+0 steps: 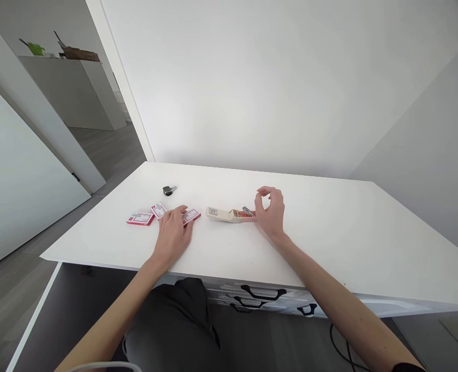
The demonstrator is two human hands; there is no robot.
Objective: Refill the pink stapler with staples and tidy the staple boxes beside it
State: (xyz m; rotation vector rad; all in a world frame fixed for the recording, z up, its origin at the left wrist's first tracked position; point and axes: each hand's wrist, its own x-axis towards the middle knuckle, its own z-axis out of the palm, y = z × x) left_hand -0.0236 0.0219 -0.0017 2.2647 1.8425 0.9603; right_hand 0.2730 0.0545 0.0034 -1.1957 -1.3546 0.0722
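Observation:
My left hand (172, 231) lies over several small red-and-white boxes. One box (191, 216) sits between its index finger and thumb. A second box (158, 210) shows partly behind the fingers, and another box (140, 219) lies flat to the left. An opened stapler (223, 214) rests right of that hand, its cream cover with a printed code folded out to the left. Its pink base and a raised metal piece (247, 211) reach to my right hand (271, 212), which hides the far end. That hand's thumb and index finger curl into a pinch; anything between the tips is too small to tell.
A small black staple remover (169, 190) lies behind the boxes. The white tabletop (330, 232) meets a wall at the back. Below its front edge are drawers with black handles (263, 293). A black cable (341, 347) hangs at the lower right.

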